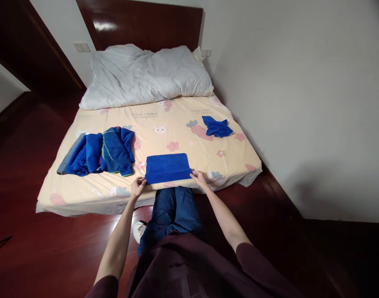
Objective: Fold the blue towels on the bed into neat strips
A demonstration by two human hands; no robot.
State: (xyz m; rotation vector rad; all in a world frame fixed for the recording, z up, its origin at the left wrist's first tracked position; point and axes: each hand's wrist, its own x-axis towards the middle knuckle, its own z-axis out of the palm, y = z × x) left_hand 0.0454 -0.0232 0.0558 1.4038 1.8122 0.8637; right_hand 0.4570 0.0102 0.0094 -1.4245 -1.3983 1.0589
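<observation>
A blue towel (167, 164) lies flat at the front of the bed, its near edge folded over in a strip. My left hand (137, 187) pinches the near left corner of that strip. At the near right corner, the fingers of my right hand (198, 179) are closed on the fold. A small white tag shows on the towel's left edge. Off to the right, a crumpled blue cloth (217, 127) lies by itself. A row of rumpled blue cloths (94, 151), some with green edging, sits on the left of the bed.
The bed (158, 142) has a pale yellow sheet with rabbit and carrot prints. A white quilt (146, 76) is bunched against the dark wooden headboard (146, 25). A white wall (295, 103) runs along the right side, and dark red floor (62, 244) surrounds the bed.
</observation>
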